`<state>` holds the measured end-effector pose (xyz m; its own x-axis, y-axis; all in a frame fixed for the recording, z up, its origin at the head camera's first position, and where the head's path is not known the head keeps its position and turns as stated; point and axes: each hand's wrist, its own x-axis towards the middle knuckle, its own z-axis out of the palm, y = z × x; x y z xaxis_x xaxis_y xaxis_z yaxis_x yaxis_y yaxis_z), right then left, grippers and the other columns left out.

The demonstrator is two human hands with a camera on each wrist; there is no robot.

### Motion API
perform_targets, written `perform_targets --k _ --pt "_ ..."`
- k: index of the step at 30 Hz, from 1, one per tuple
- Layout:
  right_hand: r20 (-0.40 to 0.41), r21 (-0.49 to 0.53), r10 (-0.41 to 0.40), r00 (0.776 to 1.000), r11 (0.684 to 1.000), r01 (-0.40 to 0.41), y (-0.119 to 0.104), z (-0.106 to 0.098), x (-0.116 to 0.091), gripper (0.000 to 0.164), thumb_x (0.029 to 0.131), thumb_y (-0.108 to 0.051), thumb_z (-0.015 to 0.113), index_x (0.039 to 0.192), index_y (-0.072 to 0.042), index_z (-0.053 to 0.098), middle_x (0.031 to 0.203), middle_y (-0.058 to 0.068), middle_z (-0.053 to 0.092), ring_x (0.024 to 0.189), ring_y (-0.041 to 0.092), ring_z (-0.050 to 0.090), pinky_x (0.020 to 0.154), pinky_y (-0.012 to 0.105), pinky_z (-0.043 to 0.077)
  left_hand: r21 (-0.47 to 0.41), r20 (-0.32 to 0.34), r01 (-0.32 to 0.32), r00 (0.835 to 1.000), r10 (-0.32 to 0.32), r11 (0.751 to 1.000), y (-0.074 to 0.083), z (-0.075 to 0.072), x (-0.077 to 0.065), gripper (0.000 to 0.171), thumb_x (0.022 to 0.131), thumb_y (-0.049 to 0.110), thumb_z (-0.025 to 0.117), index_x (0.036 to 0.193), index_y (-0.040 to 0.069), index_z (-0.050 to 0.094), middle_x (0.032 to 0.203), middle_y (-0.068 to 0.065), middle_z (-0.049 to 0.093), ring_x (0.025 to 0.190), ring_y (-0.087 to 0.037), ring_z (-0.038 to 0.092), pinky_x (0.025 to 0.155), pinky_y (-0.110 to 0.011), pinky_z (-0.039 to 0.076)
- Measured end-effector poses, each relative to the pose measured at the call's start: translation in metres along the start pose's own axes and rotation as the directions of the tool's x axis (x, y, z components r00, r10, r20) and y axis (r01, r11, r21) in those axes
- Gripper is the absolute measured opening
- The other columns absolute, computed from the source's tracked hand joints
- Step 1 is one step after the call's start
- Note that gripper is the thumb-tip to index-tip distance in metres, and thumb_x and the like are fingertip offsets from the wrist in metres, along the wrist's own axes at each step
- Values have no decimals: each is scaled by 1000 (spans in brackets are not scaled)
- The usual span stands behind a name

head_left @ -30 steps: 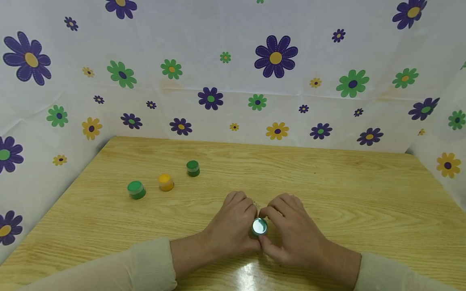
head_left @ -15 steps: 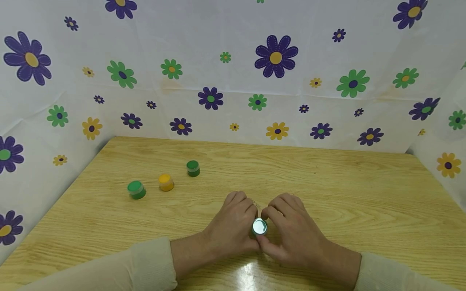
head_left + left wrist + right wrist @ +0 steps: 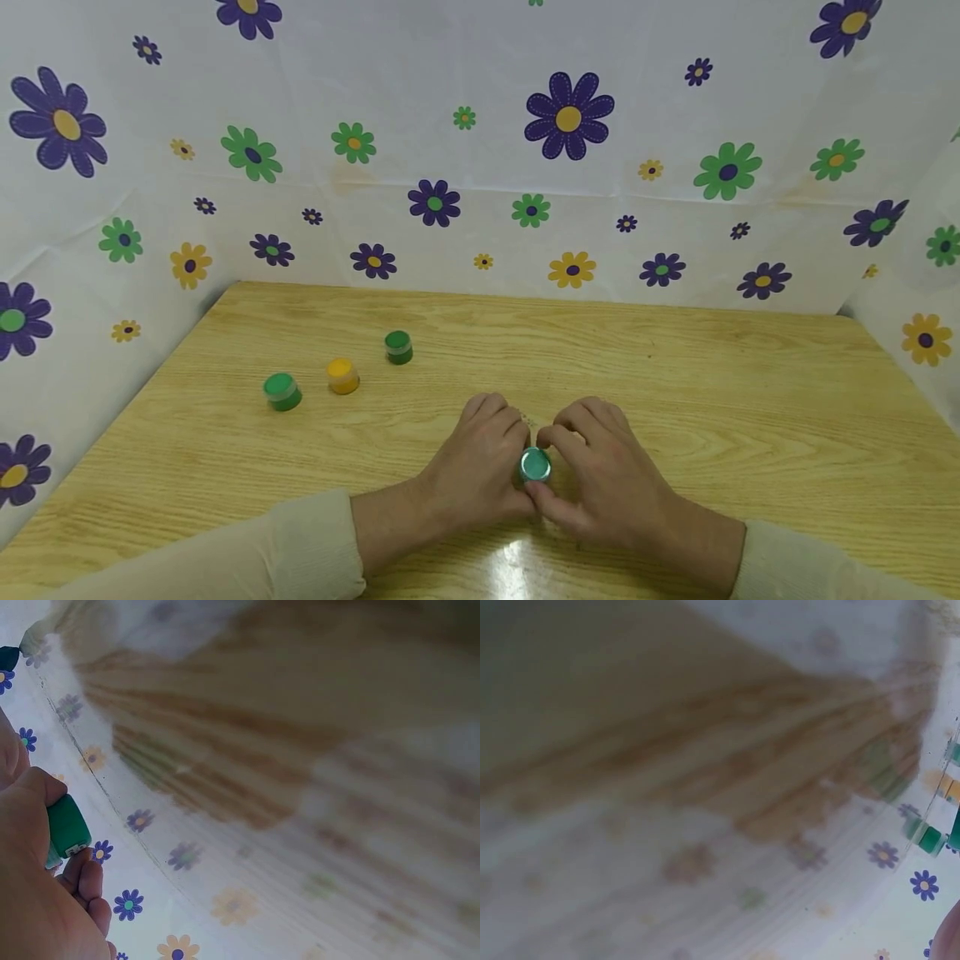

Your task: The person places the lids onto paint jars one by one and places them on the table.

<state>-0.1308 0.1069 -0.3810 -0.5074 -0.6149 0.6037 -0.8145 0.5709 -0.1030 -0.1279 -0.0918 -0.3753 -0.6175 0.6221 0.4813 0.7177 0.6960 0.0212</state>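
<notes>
In the head view, a small round paint pot (image 3: pixel 536 465) with a green, shiny lid is held between both hands near the front of the table. My left hand (image 3: pixel 480 467) grips it from the left, fingers curled. From the right, my right hand (image 3: pixel 600 475) pinches it, thumb at the near side and index finger at the far side of the lid. The left wrist view shows the green pot (image 3: pixel 69 825) between thumb and fingers of the left hand (image 3: pixel 30 862). Only a sliver of the right hand (image 3: pixel 949 937) shows in the right wrist view.
Three more paint pots stand at the left of the wooden table (image 3: pixel 712 392): a green pot (image 3: pixel 282 392), a yellow pot (image 3: pixel 342 377) and a dark green pot (image 3: pixel 399 347). A white flower-print cloth (image 3: pixel 480 158) hangs around the back and sides.
The pot's top has lost most of its white glare and looks green, as if slightly tilted. The hands hold nearly the same place; the right thumb has shifted slightly left on the pot.
</notes>
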Motion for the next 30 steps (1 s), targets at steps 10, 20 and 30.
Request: perform_targets --k 10,20,30 --pt "-28 14 -28 999 999 28 0 1 1 30 83 -38 68 100 -13 66 95 -1 54 92 19 49 88 39 42 -7 -10 -8 1000 8 1000 -1 0 1 41 66 44 85 76 14 60 76 6 58 81 -14 45 88 -32 41" --pt "-61 -16 6 998 1000 -7 -1 -1 0 42 90 -56 59 88 -14 65 93 0 58 92 21 52 87 41 43 -4 -29 -37 999 37 999 0 1 2 37 59 39 81 74 14 58 73 6 57 79 -13 45 82 -29 38" --pt "-13 28 -41 999 999 41 -2 -3 0 35 72 -30 67 102 -12 67 96 -2 57 95 19 50 87 40 41 -21 -14 -30 999 29 999 1 -1 1 45 64 46 86 79 12 62 75 5 58 79 -13 44 80 -28 36"
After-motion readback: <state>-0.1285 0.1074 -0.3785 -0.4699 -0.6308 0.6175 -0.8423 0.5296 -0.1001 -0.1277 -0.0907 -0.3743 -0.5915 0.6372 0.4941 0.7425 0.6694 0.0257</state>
